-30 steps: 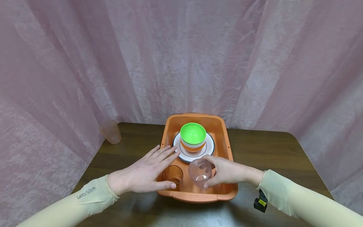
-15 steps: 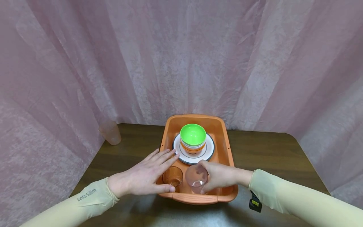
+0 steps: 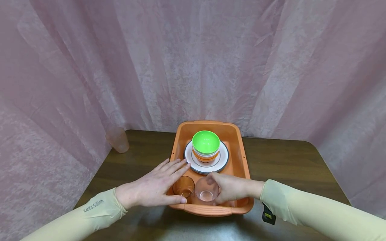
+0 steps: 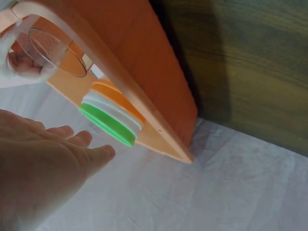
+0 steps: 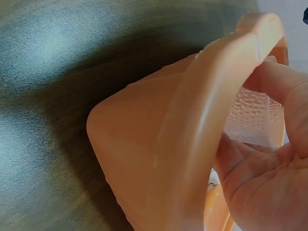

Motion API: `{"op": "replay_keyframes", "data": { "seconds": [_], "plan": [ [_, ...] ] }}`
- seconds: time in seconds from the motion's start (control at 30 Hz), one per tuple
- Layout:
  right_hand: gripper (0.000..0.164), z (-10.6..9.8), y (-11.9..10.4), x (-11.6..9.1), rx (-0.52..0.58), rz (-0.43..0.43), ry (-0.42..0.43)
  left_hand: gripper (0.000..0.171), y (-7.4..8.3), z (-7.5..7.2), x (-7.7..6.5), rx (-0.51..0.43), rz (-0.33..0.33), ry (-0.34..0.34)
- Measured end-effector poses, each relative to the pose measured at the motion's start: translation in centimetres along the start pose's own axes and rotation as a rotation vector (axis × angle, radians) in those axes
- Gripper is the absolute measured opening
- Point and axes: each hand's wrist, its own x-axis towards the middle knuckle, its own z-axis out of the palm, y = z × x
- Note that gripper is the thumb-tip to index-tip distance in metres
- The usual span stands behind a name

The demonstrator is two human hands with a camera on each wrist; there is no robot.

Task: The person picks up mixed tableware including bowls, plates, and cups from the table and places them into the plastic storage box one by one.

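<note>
My right hand (image 3: 232, 188) grips a clear tumbler (image 3: 201, 191) by its right side, low in the front of an orange plastic basin (image 3: 208, 210). In the right wrist view the tumbler's dimpled wall (image 5: 248, 115) shows between thumb and fingers, behind the basin's rim. Left of it stands an amber glass (image 3: 182, 186), also inside the basin. My left hand (image 3: 152, 187) is spread palm down over the basin's left rim, close beside the amber glass, and holds nothing. Behind the glasses, stacked bowls (image 3: 206, 142), green uppermost, sit on white plates (image 3: 222, 161) with a dark rim.
A pinkish translucent cup (image 3: 118, 140) stands at the table's back left, by the pink curtain (image 3: 199, 60). The basin rests on a dark wooden table (image 3: 280, 167). A small black device (image 3: 268, 216) hangs at my right wrist.
My right hand has moved a little left with the clear tumbler, bringing it down closer beside the amber glass. The left hand has stayed nearly still.
</note>
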Motion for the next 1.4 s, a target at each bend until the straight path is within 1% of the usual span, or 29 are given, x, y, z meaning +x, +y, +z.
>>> {"op": "replay_keyframes", "data": {
  "seconds": [0.17, 0.4, 0.53, 0.7, 0.87, 0.93, 1.0, 1.13, 1.23, 1.4],
  "plan": [
    [0.072, -0.2, 0.1, -0.3, 0.036, 0.005, -0.008, 0.100, 0.0, -0.1, 0.1, -0.005, -0.009, -0.006],
    [0.091, -0.5, -0.1, -0.7, 0.018, 0.034, -0.038, 0.100, 0.0, -0.1, 0.1, -0.010, -0.014, -0.008],
    [0.088, -1.0, -0.3, -1.2, 0.015, 0.043, -0.029, 0.100, -0.1, -0.1, 0.2, -0.008, -0.012, -0.004],
    [0.084, -2.0, -0.8, -2.3, -0.026, 0.025, 0.045, 0.100, -0.1, -0.1, 0.2, -0.009, -0.009, 0.003],
    [0.082, -3.0, -1.4, -3.8, -0.207, 0.035, 0.159, 0.099, -0.2, -0.2, 0.3, 0.004, -0.011, 0.014],
    [0.082, -3.2, -1.5, -4.5, -0.280, 0.015, 0.213, 0.098, -0.3, -0.3, 0.3, 0.015, -0.011, 0.026],
    [0.082, -3.6, -1.7, -5.2, -0.320, -0.020, 0.256, 0.098, -0.4, -0.4, 0.3, 0.028, -0.012, 0.042],
    [0.085, -4.1, -1.9, -6.5, -0.356, -0.086, 0.329, 0.099, -0.5, -0.5, 0.3, 0.042, -0.014, 0.069],
    [0.088, -4.4, -2.2, -7.6, -0.393, -0.089, 0.369, 0.099, -0.6, -0.7, 0.3, 0.051, -0.011, 0.080],
    [0.090, -4.6, -2.4, -8.9, -0.534, -0.087, 0.419, 0.098, -0.8, -0.9, 0.4, 0.051, -0.012, 0.089]
  ]
}}
